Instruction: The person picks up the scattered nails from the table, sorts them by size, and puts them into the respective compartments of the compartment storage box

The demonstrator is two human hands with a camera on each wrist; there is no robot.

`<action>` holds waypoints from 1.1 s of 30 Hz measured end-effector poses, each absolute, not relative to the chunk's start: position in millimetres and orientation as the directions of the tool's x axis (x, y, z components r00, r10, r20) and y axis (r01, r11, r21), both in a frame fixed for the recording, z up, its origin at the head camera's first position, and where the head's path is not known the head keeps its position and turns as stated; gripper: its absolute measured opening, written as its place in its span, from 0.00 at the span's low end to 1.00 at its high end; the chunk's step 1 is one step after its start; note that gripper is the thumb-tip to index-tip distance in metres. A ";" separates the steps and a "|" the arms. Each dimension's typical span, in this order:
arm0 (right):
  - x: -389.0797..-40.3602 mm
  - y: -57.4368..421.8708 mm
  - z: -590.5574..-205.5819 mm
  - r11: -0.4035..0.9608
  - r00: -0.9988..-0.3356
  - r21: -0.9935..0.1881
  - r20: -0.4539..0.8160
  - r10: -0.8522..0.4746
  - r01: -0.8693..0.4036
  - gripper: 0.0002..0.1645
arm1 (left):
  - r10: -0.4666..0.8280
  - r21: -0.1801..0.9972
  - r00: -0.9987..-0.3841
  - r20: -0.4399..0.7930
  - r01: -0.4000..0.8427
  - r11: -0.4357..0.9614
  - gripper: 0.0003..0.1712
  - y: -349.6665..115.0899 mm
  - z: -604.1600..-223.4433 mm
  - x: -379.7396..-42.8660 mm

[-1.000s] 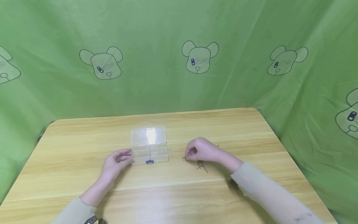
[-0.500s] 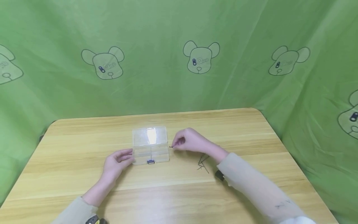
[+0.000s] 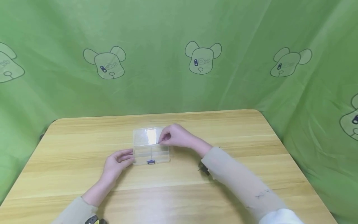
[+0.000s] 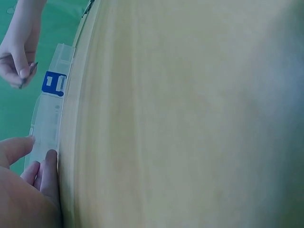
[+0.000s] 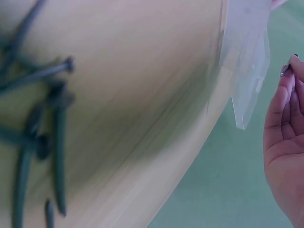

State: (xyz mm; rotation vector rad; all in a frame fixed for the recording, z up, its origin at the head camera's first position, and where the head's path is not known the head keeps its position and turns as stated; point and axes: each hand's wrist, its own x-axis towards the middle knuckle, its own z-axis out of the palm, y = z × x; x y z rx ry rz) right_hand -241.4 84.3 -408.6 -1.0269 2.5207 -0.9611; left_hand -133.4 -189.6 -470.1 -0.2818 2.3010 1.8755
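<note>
A clear plastic compartment box (image 3: 160,153) with a blue latch (image 4: 54,83) stands on the table, its lid raised. My left hand (image 3: 116,163) holds the box's left end, with the thumb on one side and the fingers on another, as the left wrist view shows. Over the box, in front of the lid, my right hand (image 3: 176,136) pinches a small dark nail (image 5: 286,70) between thumb and fingertips. Several more nails (image 5: 59,156) lie in a loose pile on the table, mostly hidden under the right forearm in the head view.
The wood-grain table (image 3: 156,199) ends at a green curtain (image 3: 156,90) printed with bear heads. A dark wrist strap (image 3: 205,169) shows under the right sleeve, close to the pile. Another dark and yellow device (image 3: 95,220) is on the left wrist.
My right hand has carried the nail leftward from beside the pile to above the box. The left hand has stayed at the box's left end.
</note>
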 end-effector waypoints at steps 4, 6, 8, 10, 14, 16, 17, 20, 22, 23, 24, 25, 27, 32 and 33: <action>-243.2 73.3 -412.1 0.538 -0.718 -0.671 -0.013 -0.696 -0.510 0.04 | -0.043 0.949 -0.971 -0.234 -0.238 0.209 0.30 -189.5 -470.8 -133.0; -243.8 68.3 -414.0 0.539 -0.717 -0.677 -0.023 -0.697 -0.502 0.04 | -0.042 0.948 -0.971 -0.234 -0.237 0.213 0.30 -189.4 -471.0 -132.8; -244.4 63.7 -415.5 0.538 -0.713 -0.679 -0.031 -0.701 -0.499 0.04 | -0.045 0.947 -0.971 -0.236 -0.241 0.214 0.30 -189.3 -470.9 -132.6; -244.9 59.7 -417.1 0.536 -0.710 -0.682 -0.036 -0.704 -0.497 0.04 | -0.045 0.947 -0.971 -0.237 -0.241 0.210 0.30 -189.2 -471.8 -133.1; -246.2 52.4 -419.3 0.533 -0.704 -0.683 -0.039 -0.709 -0.500 0.04 | -0.049 0.948 -0.969 -0.242 -0.246 0.201 0.30 -189.0 -472.6 -133.5; -247.0 48.9 -420.2 0.529 -0.700 -0.683 -0.037 -0.713 -0.503 0.04 | -0.051 0.948 -0.968 -0.245 -0.251 0.194 0.30 -188.9 -472.1 -133.4; -247.6 47.2 -420.7 0.528 -0.697 -0.679 -0.034 -0.717 -0.510 0.04 | -0.053 0.948 -0.967 -0.249 -0.254 0.193 0.30 -188.8 -471.7 -133.0; -249.2 41.9 -422.6 0.523 -0.687 -0.673 -0.032 -0.726 -0.522 0.04 | -0.055 0.947 -0.966 -0.252 -0.257 0.190 0.30 -188.7 -470.8 -132.8; -250.1 38.6 -424.0 0.520 -0.679 -0.671 -0.033 -0.733 -0.529 0.04 | -0.055 0.948 -0.966 -0.251 -0.257 0.189 0.29 -188.8 -470.5 -132.8; -250.4 36.9 -424.7 0.518 -0.675 -0.670 -0.033 -0.737 -0.533 0.04 | -0.054 0.948 -0.967 -0.250 -0.256 0.189 0.29 -188.9 -470.4 -132.8; -250.6 35.3 -425.3 0.514 -0.670 -0.669 -0.034 -0.742 -0.536 0.04 | -0.054 0.948 -0.967 -0.250 -0.256 0.188 0.29 -189.0 -470.3 -132.9; -250.9 33.7 -425.9 0.512 -0.665 -0.668 -0.034 -0.746 -0.540 0.05 | -0.053 0.948 -0.967 -0.249 -0.255 0.189 0.29 -189.0 -470.2 -132.9; -251.1 30.8 -426.9 0.508 -0.656 -0.662 -0.032 -0.754 -0.551 0.04 | -0.050 0.949 -0.967 -0.248 -0.253 0.190 0.29 -189.2 -470.0 -132.8; -251.5 24.6 -427.7 0.506 -0.645 -0.653 -0.035 -0.764 -0.564 0.04 | -0.047 0.950 -0.968 -0.245 -0.250 0.190 0.30 -189.6 -469.4 -132.6; -251.6 23.7 -427.8 0.507 -0.645 -0.651 -0.036 -0.764 -0.564 0.04 | -0.046 0.950 -0.968 -0.245 -0.249 0.188 0.30 -189.8 -469.3 -132.6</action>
